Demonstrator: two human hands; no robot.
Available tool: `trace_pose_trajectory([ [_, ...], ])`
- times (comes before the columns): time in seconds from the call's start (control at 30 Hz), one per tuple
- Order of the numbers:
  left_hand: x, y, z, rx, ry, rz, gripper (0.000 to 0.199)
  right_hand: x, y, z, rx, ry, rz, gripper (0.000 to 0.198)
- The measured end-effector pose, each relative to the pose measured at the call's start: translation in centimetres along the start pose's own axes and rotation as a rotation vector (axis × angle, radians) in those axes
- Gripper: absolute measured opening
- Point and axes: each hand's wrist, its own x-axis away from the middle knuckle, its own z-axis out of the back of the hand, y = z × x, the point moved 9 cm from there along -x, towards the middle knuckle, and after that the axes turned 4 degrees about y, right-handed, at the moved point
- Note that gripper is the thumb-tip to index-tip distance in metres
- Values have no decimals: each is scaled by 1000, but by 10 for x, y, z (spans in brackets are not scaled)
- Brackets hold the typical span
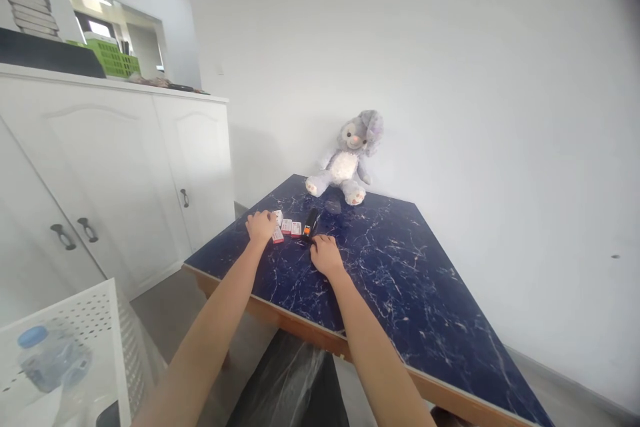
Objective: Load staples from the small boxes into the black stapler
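My left hand rests on the blue marbled table with its fingers loosely spread. Its thumb side is against a small white box at the left of a cluster. Beside that lie several small red-and-white boxes, one of them nearer to me. A black object with an orange patch lies just right of the boxes; its kind is not clear. My right hand is on the table at its near end, fingers bent and a little apart, the fingertips close to or touching it.
A grey plush toy sits at the table's back edge against the wall. White cabinets stand left, with a green basket on top. A white perforated cart at lower left holds a plastic bottle.
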Motion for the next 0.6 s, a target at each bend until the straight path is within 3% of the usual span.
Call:
trace_pose_trajectory([
  [0.17,6,14,-2,54,-35,-113,52,5,1,17,4,84,-87,50],
  [0.27,9,17,-2,108,-44,-152,56,5,-3,23,-47,112,-69,60],
  [0.47,27,36,-18,28,-220,-379,77,3,-6,5,-134,-12,13,76],
  [0.6,34,42,-20,-11,-225,-451,81,5,-6,0,-235,-52,26,90],
])
